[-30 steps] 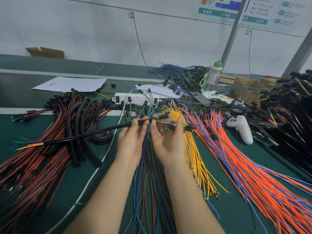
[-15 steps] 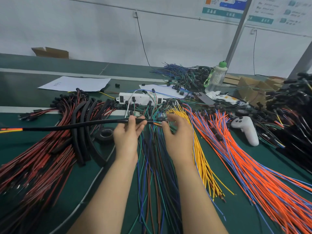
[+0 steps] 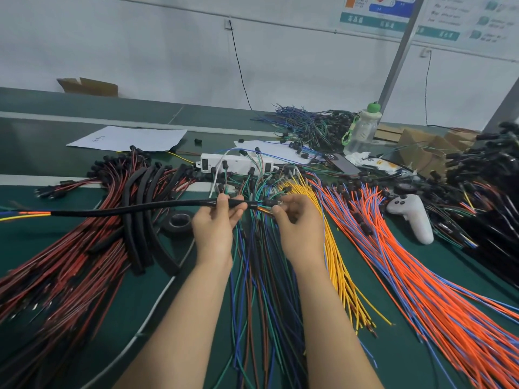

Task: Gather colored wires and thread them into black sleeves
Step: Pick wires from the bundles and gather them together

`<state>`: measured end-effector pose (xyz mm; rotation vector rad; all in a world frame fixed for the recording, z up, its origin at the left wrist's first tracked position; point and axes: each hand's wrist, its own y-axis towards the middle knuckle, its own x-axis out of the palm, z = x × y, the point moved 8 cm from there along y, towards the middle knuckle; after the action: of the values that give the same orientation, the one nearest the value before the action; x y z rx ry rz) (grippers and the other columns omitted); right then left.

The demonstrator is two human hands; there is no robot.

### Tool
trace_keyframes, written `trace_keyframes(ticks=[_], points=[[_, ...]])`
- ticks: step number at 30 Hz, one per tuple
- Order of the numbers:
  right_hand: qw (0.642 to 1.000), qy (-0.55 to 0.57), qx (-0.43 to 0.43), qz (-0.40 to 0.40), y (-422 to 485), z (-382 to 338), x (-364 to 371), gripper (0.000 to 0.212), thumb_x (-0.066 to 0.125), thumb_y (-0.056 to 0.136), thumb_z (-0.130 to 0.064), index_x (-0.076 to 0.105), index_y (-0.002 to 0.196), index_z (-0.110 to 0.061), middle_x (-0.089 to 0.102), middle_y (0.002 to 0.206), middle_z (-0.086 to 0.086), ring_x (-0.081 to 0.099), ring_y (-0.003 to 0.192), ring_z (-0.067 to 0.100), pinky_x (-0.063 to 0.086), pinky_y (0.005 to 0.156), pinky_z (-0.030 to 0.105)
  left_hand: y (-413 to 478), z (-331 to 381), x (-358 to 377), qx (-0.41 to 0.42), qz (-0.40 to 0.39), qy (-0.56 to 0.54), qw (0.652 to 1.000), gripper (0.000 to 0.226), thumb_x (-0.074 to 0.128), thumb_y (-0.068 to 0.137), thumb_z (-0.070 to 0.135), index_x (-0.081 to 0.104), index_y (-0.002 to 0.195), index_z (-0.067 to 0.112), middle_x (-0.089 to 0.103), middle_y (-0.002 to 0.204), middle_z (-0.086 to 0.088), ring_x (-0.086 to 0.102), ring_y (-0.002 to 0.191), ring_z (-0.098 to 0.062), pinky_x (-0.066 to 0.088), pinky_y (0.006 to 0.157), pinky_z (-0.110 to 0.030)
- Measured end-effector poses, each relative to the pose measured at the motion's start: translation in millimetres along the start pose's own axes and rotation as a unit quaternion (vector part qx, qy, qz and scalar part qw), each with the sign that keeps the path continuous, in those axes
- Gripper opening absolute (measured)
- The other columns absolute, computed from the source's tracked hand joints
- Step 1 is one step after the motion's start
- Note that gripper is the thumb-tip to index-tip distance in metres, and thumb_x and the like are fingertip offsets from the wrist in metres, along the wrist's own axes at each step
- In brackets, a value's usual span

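My left hand (image 3: 216, 224) grips the right end of a long black sleeve (image 3: 126, 210) that stretches left above the table. Coloured wire tips (image 3: 25, 214) stick out of the sleeve's far left end. My right hand (image 3: 297, 220) pinches the coloured wire bundle (image 3: 265, 204) just where it comes out of the sleeve's right end. Beneath my hands lie loose blue, green and brown wires (image 3: 261, 276). Yellow wires (image 3: 334, 254) lie beside them, with orange and blue wires (image 3: 421, 276) further right.
Spare black sleeves (image 3: 140, 220) lie across a pile of red and black wires (image 3: 64, 270) at the left. A black tape roll (image 3: 178, 223), a white power strip (image 3: 236, 165), a white controller (image 3: 412, 217), a phone (image 3: 341, 162) and a water bottle (image 3: 362, 130) stand around.
My hands have risen and turned so their backs face me. The sleeve has levelled out and slid left, its wire tips now reaching the left edge. My right hand moved closer to the sleeve end.
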<state>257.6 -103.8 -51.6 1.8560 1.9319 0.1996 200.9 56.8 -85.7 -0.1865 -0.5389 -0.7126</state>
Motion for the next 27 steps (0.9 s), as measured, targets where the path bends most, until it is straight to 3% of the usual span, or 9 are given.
trace_keyframes(ticks=[9, 16, 20, 23, 27], points=[[0.999, 0.046, -0.019, 0.018, -1, -1, -3, 0.008, 0.059, 0.093, -0.013, 0.053, 0.095, -0.018, 0.057, 0.084, -0.010, 0.056, 0.080, 0.007, 0.043, 0.072, 0.014, 0, -4, -2, -0.033, 0.013, -0.022, 0.999, 0.021, 0.047, 0.098, 0.013, 0.052, 0.080, 0.005, 0.064, 0.073, -0.009, 0.068, 0.059, -0.006, 0.051, 0.057, -0.011], [0.999, -0.006, -0.003, -0.052, -2, 2, 6, 0.023, 0.068, 0.087, -0.013, 0.048, 0.082, -0.023, 0.056, 0.077, -0.012, 0.053, 0.069, -0.005, 0.038, 0.061, 0.002, 6, -9, -8, -0.042, 0.027, -0.077, 0.996, 0.019, 0.045, 0.099, 0.011, 0.051, 0.083, 0.002, 0.065, 0.080, -0.013, 0.069, 0.062, -0.007, 0.052, 0.061, -0.012], [0.997, 0.050, 0.051, -0.034, 0, 11, 8, 0.021, 0.069, 0.085, -0.010, 0.051, 0.083, -0.022, 0.058, 0.079, -0.004, 0.054, 0.071, 0.007, 0.041, 0.063, 0.009, 6, -11, -7, -0.036, 0.025, -0.071, 0.997, 0.019, 0.045, 0.099, 0.012, 0.051, 0.084, 0.002, 0.066, 0.081, -0.012, 0.069, 0.063, -0.007, 0.052, 0.060, -0.012], [0.994, 0.085, 0.068, -0.012, 0, 16, 10, 0.028, 0.065, 0.083, -0.002, 0.048, 0.083, -0.023, 0.056, 0.082, -0.003, 0.055, 0.075, 0.008, 0.043, 0.067, 0.011, 5, -12, -4, -0.032, 0.020, -0.077, 0.996, 0.019, 0.045, 0.099, 0.013, 0.051, 0.084, 0.003, 0.067, 0.080, -0.010, 0.070, 0.065, -0.007, 0.052, 0.061, -0.012], [0.989, 0.119, 0.082, 0.011, -1, 21, 13, 0.029, 0.069, 0.083, -0.006, 0.046, 0.086, -0.024, 0.056, 0.084, -0.003, 0.055, 0.076, 0.009, 0.042, 0.068, 0.014, 3, -11, -1, -0.020, 0.014, -0.077, 0.997, 0.020, 0.044, 0.099, 0.012, 0.053, 0.082, 0.005, 0.068, 0.077, -0.006, 0.070, 0.065, -0.007, 0.052, 0.062, -0.012]])
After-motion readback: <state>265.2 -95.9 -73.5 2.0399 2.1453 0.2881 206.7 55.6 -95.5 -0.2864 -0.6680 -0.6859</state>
